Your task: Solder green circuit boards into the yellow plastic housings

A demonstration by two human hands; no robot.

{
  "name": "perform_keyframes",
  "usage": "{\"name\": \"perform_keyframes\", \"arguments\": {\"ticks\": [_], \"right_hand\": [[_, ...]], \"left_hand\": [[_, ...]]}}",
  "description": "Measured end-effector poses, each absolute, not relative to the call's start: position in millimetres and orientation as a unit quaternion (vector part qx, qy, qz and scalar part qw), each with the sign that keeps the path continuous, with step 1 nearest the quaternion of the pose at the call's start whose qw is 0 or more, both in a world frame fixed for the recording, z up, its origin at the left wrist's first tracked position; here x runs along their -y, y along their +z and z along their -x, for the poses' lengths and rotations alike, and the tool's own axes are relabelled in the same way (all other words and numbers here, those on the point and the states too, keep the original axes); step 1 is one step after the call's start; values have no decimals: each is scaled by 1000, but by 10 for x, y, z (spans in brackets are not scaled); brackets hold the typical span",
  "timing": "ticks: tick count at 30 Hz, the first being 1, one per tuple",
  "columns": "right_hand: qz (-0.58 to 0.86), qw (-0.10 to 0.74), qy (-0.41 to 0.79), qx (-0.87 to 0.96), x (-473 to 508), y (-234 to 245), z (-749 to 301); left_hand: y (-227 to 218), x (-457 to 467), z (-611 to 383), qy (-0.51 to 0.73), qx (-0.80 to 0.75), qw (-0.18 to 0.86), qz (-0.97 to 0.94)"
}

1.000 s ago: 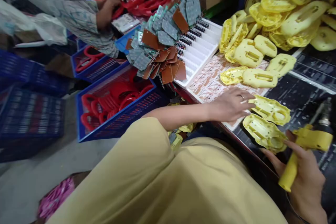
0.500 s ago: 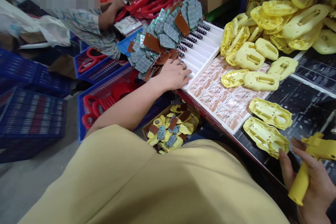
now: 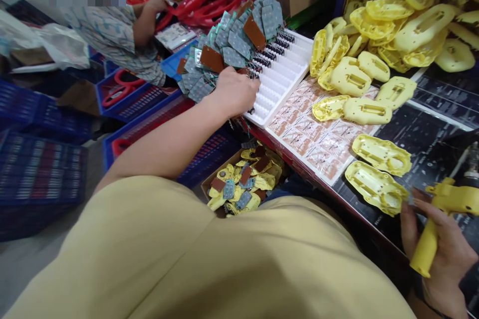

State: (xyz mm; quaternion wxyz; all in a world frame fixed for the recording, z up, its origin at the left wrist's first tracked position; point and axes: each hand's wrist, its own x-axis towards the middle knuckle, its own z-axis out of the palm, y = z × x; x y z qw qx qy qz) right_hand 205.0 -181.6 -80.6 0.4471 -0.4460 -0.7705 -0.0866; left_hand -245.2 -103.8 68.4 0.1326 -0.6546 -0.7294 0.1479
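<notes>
My left hand [image 3: 235, 90] reaches into the heap of small circuit boards [image 3: 232, 45] at the left end of the white slotted tray [image 3: 284, 77]; its fingers are curled closed among the boards, and what they grip is hidden. My right hand [image 3: 441, 254] at the lower right is wrapped round the handle of a yellow electric screwdriver [image 3: 436, 227]. Two yellow plastic shells [image 3: 376, 187] lie inside-up on the table edge just left of that hand.
A big pile of yellow shells [image 3: 392, 25] fills the back right. A sheet of printed stickers [image 3: 318, 134] lies beside the tray. Blue crates with red parts [image 3: 149, 124] stand on the floor. A box of finished pieces [image 3: 243, 179] sits below. Another person's arm [image 3: 123, 35] works at the far left.
My left hand left the yellow shells, swung left across the sticker sheet to the tray, and has now closed into the circuit board heap. The right hand stays on the screwdriver.
</notes>
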Motion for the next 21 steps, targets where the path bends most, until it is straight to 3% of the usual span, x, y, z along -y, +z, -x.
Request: {"name": "perform_keyframes", "arguments": {"ticks": [5,11,15,18,21], "right_hand": [[442,440,-110,774,1793,-796,-2026],[444,445,-98,772,1809,-802,-2017],[451,440,-90,772,1832,-780,-2018],[461,468,-58,752,1844,-707,-1926],[453,524,49,720,1852,-602,-1709]], "left_hand": [[990,1162,2449,8,807,138,574],[962,1299,2560,-198,782,86,585],[985,1335,2690,-328,675,99,653],[865,1238,2646,-478,544,17,689],[512,1117,2292,-593,426,-89,678]]}}
